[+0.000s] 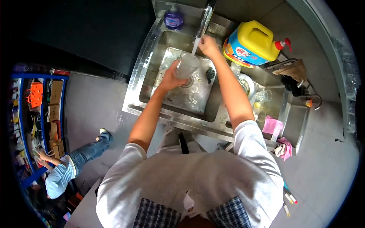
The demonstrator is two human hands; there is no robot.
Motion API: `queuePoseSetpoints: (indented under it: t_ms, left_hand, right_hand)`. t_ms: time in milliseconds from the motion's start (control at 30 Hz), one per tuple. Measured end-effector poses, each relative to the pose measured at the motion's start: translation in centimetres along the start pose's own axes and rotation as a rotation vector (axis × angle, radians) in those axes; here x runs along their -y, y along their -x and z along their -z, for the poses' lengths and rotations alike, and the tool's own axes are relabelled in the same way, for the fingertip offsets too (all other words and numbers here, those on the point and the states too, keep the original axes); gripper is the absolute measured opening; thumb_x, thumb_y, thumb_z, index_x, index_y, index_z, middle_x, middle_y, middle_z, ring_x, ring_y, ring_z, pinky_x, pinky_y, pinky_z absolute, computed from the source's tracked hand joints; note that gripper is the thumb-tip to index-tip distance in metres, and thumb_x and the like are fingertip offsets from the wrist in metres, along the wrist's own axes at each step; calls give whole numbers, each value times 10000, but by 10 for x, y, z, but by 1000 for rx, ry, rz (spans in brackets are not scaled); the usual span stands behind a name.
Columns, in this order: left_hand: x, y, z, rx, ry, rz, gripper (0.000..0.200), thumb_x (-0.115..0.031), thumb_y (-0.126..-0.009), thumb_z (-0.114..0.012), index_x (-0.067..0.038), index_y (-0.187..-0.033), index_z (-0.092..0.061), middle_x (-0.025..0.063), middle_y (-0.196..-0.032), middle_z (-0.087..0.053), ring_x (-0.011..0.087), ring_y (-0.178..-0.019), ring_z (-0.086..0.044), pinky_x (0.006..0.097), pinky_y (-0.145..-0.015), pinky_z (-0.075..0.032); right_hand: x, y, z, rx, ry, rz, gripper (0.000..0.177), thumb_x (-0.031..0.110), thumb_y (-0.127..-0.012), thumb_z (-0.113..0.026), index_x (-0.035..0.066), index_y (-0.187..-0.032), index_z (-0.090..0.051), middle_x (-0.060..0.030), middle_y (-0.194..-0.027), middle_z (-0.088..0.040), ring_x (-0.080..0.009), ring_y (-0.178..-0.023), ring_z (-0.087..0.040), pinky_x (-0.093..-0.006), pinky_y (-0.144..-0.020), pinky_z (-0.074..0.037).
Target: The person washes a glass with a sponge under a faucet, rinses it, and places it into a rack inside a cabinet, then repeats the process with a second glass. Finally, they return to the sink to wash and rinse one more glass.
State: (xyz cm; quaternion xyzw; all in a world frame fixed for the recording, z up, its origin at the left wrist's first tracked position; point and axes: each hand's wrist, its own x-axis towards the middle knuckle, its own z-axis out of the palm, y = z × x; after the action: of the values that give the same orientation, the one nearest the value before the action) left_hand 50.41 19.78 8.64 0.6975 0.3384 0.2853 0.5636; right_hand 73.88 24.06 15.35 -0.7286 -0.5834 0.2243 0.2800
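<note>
While a thin stream of water point(195, 46) falls from the metal tap point(205, 17), the left hand point(171, 78) wraps its fingers around a clear, smooth-walled glass point(186, 65) and holds it tilted under the flow, over the basin. The glass sits just beyond the left palm, its open mouth turned toward the stream. The right hand point(209, 45) is curled beside the stream just below the spout, close above the glass; whether it grips anything cannot be told.

The sink point(152, 49) is shiny stainless steel, rectangular, its wet floor glinting around the round drain. A dark, knobbly scrubber point(210, 74) lies in the basin near the right forearm. At the back left corner stands a rounded purple pump bottle point(174, 19). On the counter point(243, 74) to the right rests a bulky yellow plastic jug point(254, 38) with a moulded handle, a red pump and a blue-and-red label whose writing is too small to read. Further right stand small clear tumblers point(263, 95) and a pink cloth point(273, 125). At far left another person point(62, 173) crouches by a blue shelf point(23, 114).
</note>
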Motion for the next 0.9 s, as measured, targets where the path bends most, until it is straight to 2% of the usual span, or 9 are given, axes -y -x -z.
queuePoseSetpoints:
  t_ms: [133,267,400,433,467,533,700,833,900]
  left_hand:
    - [12,-1,-10,-51,182,-63,889,-119,-586,-833,-65,-1358,-396,76,-1213,-540,181,-1139,-491,313,-968,-398]
    - [5,-2,-7,-66,260,-82,862,-64,-595,-825,-43,-1343,-398,68,-1208,-548,174,-1140,-497,314,-967,-407]
    - [-14,9,2,53,413,100,854,-34,-598,-819,-49,-1343,-400,65,-1173,-575,162,-1103,-527,305,-938,-436]
    - [-9,11,4,46,331,63,861,-23,-599,-815,-52,-1348,-391,67,-1165,-580,161,-1099,-530,306,-933,-441]
    - [-1,12,8,32,247,18,868,-12,-600,-812,-56,-1354,-383,68,-1158,-584,160,-1095,-533,306,-928,-445]
    - [6,20,13,40,197,61,779,63,-663,-745,-80,-1334,-378,78,-1178,-560,163,-1091,-543,301,-896,-465]
    - [-20,26,16,101,172,9,894,-4,-611,-804,-68,-1380,-354,95,-1177,-585,193,-1097,-556,307,-921,-448]
    - [-21,14,20,190,-264,-27,866,-143,-622,-818,-65,-1360,-373,172,-1173,-600,270,-1092,-588,333,-909,-464]
    - [-37,3,24,306,-539,208,854,-248,-610,-812,-72,-1335,-398,187,-1154,-610,307,-1084,-593,358,-902,-471]
  right_hand:
    - [-8,-28,4,11,330,94,202,221,-802,-662,56,-918,-644,-169,-810,-651,-359,-798,-636,-441,-715,-493]
    - [-30,-55,4,-25,-96,-106,186,231,-817,-618,73,-909,-650,-177,-820,-658,-381,-804,-628,-477,-734,-488]
    - [-44,24,8,-356,200,59,220,239,-812,-579,81,-944,-657,-212,-797,-647,-394,-785,-625,-472,-744,-504]
    - [-44,66,21,-150,374,-184,300,263,-803,-600,89,-1044,-642,-220,-915,-647,-400,-891,-613,-487,-798,-491]
    - [-66,114,16,-271,454,-210,405,312,-802,-626,93,-1142,-603,-227,-1128,-588,-412,-1033,-566,-495,-868,-463]
    - [-71,190,9,-71,519,-577,730,421,-785,-664,127,-1382,-365,-301,-1388,-308,-429,-1143,-478,-497,-928,-429]
    - [-109,235,-18,-199,416,-498,812,290,-768,-703,112,-1423,-259,-257,-1239,-403,-455,-1094,-452,-490,-917,-424]
    - [-104,229,6,-412,232,-333,634,191,-711,-724,18,-1247,-432,-239,-1147,-470,-407,-1077,-477,-444,-923,-417]
    - [-103,225,13,-378,124,-357,540,206,-716,-704,-19,-1165,-506,-230,-1072,-517,-394,-1052,-497,-441,-909,-421]
